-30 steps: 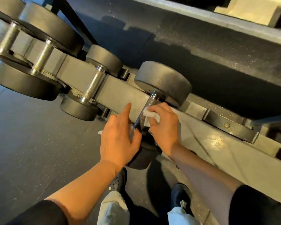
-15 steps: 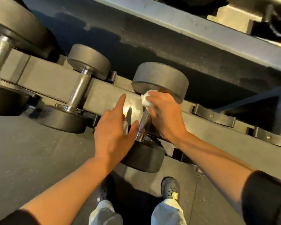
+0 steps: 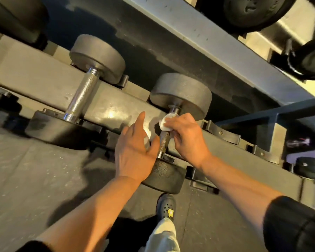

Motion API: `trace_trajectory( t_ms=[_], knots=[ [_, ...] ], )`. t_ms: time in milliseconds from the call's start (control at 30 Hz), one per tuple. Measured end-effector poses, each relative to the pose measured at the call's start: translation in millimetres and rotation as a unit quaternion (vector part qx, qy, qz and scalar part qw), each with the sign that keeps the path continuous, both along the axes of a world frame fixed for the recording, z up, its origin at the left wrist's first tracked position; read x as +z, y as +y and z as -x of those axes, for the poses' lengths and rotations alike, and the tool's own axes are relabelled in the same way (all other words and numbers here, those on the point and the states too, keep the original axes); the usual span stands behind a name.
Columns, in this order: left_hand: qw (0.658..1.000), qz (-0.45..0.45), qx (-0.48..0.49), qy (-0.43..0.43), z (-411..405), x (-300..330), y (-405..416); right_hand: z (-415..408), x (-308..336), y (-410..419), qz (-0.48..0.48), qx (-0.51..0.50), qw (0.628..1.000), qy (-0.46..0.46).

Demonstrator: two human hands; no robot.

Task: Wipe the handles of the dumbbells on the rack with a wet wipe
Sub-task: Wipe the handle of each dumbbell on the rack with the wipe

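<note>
A black dumbbell (image 3: 180,93) lies across the lower rack rail (image 3: 44,79), its knurled steel handle (image 3: 164,140) running toward me. My right hand (image 3: 187,137) presses a crumpled white wet wipe (image 3: 165,121) around the upper end of that handle, just below the far weight head. My left hand (image 3: 135,151) rests beside the handle on its left, fingers spread, index finger pointing up, thumb near the handle; something pale shows under its fingers, which I cannot identify. A second dumbbell (image 3: 80,99) with a bare shiny handle lies to the left.
An upper rack shelf (image 3: 216,42) runs diagonally overhead with more dumbbells (image 3: 253,11) at top right. Another dumbbell (image 3: 313,168) sits at the right edge. Empty black saddles (image 3: 224,132) follow on the rail. Grey rubber floor (image 3: 25,179) lies at left; my shoe (image 3: 166,206) is below.
My right hand with the wipe has slid up the handle from its middle to the end under the far weight head. The left hand stays beside the handle. The view has shifted right.
</note>
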State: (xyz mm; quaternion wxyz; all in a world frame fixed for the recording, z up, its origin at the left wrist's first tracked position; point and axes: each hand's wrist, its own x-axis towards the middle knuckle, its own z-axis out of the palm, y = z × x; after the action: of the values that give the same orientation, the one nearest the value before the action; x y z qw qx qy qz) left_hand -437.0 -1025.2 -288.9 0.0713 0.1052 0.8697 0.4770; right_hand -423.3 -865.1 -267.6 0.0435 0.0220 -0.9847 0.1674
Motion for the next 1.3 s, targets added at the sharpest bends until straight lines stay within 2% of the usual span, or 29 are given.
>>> trace_trajectory(
  t_ms=[133, 300, 367, 467, 567, 700, 767, 1100, 1300],
  knots=[
    [0.999, -0.021, 0.001, -0.027, 0.4, 0.7, -1.8, -10.3, 3.3, -1.5, -0.004, 0.028, 0.998, -0.060],
    [0.998, -0.033, 0.002, -0.054, 1.4, 1.2, -1.9, -21.4, 12.1, -6.2, 0.046, 0.048, 0.982, -0.176],
    [0.998, -0.029, -0.004, -0.055, 2.1, 1.7, -2.5, -22.6, 14.1, -9.0, 0.054, 0.046, 0.980, -0.188],
    [0.998, -0.030, -0.010, -0.054, 2.8, 1.3, -3.5, -14.0, 18.2, -11.2, 0.045, 0.002, 0.993, -0.113],
    [0.998, -0.028, -0.009, -0.047, 2.6, -0.7, -2.6, 8.9, 20.3, -9.8, -0.023, -0.025, 0.999, -0.007],
    [0.999, -0.019, -0.008, -0.036, 1.8, -4.0, -2.4, 26.0, 12.8, -13.0, -0.189, 0.023, 0.978, -0.088],
    [0.999, -0.015, -0.009, -0.030, 1.8, -4.7, -2.5, 22.8, 7.7, -12.9, -0.229, 0.021, 0.968, -0.101],
    [0.999, -0.021, -0.012, -0.044, 2.1, -2.6, -3.6, 12.1, -1.0, -13.4, -0.130, 0.015, 0.991, -0.030],
    [0.999, -0.018, -0.015, -0.049, 3.2, -1.5, -3.5, 6.8, -3.9, -13.9, -0.088, 0.035, 0.994, -0.054]
  ],
)
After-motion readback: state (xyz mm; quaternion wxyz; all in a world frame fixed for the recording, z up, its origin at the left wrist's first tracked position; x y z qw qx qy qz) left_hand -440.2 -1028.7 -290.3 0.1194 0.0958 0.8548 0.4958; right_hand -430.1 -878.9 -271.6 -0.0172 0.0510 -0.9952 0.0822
